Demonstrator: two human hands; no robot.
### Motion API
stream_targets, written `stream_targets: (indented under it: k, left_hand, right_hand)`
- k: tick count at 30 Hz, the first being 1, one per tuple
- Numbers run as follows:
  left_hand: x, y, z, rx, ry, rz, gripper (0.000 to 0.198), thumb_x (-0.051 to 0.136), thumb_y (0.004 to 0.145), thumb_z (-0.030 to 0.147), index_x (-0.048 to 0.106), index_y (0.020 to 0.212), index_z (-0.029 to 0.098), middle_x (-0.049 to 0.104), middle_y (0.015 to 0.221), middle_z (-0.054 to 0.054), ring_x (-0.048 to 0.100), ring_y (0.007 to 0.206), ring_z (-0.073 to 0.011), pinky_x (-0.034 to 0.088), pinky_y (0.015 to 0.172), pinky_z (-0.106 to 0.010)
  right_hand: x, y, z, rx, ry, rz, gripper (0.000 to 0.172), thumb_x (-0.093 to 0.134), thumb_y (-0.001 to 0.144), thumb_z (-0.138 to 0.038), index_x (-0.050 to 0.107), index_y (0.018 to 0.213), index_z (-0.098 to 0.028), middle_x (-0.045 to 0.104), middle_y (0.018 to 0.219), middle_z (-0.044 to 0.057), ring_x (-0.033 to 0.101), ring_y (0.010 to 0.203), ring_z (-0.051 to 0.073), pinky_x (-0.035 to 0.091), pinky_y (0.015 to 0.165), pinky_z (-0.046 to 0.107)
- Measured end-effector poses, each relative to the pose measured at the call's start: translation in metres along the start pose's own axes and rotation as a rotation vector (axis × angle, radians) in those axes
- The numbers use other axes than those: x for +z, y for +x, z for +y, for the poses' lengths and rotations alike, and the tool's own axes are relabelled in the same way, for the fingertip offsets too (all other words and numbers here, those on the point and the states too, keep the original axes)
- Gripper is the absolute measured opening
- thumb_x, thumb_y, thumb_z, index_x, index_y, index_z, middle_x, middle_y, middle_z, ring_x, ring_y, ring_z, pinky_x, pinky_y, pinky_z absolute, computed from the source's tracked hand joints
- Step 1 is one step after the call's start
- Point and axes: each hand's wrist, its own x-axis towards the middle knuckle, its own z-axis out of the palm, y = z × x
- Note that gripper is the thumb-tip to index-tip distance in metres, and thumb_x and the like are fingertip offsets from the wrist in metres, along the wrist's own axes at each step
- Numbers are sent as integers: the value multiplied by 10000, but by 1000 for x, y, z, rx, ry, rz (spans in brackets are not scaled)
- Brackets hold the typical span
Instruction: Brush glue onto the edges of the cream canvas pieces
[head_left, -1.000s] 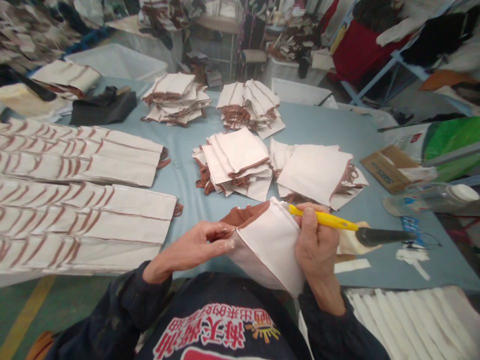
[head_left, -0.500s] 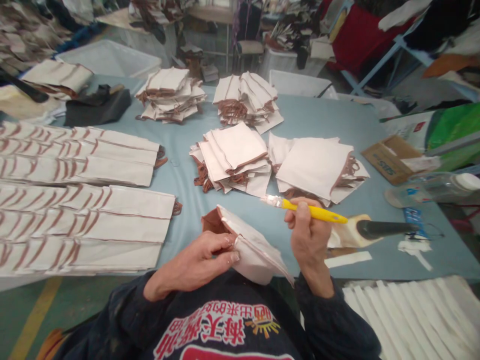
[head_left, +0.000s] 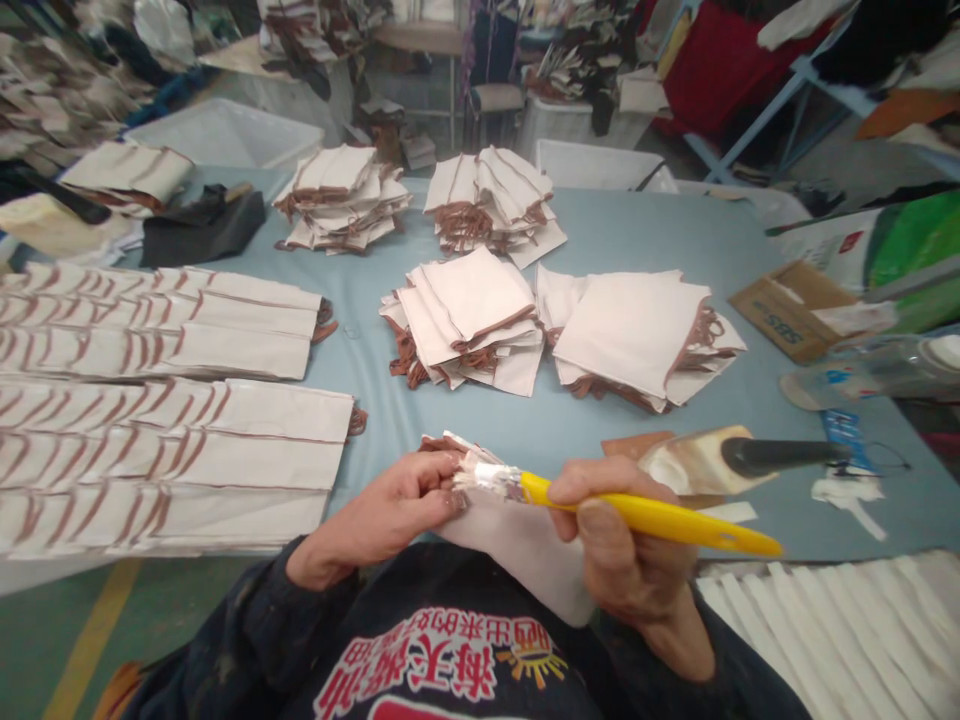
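Gripping the cloth pouch (head_left: 517, 548) by its upper-left edge at the near side of the tabletop (head_left: 637, 240), the left hand (head_left: 394, 515) lies beside the bristles (head_left: 468, 473) of the yellow brush (head_left: 667, 520), whose long axis runs rightward through the right hand's (head_left: 637, 572) clamped fingers.

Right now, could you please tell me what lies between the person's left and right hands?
The head view shows the front of the yellow-handled brush between the right hand and left hand, with part of the pale fabric piece just below it.
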Motion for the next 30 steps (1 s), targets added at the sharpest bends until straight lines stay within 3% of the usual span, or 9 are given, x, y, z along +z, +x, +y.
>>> stream_targets:
  k: [3,7,12,16,21,26,30]
  left_hand:
    - [2,0,-4,-23,-98,10,334,780,840,449,714,955,142,617,800,-13,494,701,-140,388,652,-243]
    - [3,0,-8,-24,-193,18,392,808,798,478,731,956,128,643,852,-39,512,702,-136,373,630,-233]
    - [3,-2,-6,-17,-182,5,382,790,824,493,714,926,132,627,805,-23,458,630,-108,311,555,-215]
    - [3,-4,-7,-31,-190,41,380,795,806,496,686,876,139,561,725,13,407,575,-89,266,524,-210]
    - [3,-4,-12,-41,-224,22,433,806,798,506,711,974,122,617,808,-19,443,607,-92,294,551,-210]
    - [5,-3,-12,-24,-259,70,394,818,790,472,706,931,122,622,808,-17,487,623,-95,341,558,-197]
    - [8,-3,-9,-35,-311,120,379,832,762,441,696,931,131,618,764,0,471,579,-83,341,538,-193]
  right_hand:
    - [-1,9,4,-120,-106,31,177,560,1062,-344,690,976,-261,633,646,-43,561,462,132,519,510,279]
    - [-5,11,0,-92,-35,145,149,568,1061,-321,692,994,-273,636,649,-44,550,465,135,488,484,277]
    - [-5,9,-3,-110,-94,-22,201,548,1078,-373,674,958,-272,620,610,-53,556,451,138,500,507,291]
    - [-2,12,-6,-145,-148,37,212,551,1078,-380,678,950,-268,683,675,-29,614,506,143,496,515,285]
    - [2,14,-6,-234,-73,-56,202,507,1093,-311,652,962,-261,730,718,-26,646,512,122,515,505,245]
    - [1,17,-1,-228,-170,20,192,536,1080,-330,660,953,-256,705,694,-23,632,515,130,510,513,258]
    - [0,17,-1,-372,-154,-101,156,525,1072,-251,651,980,-251,713,703,-18,662,557,137,538,565,262]
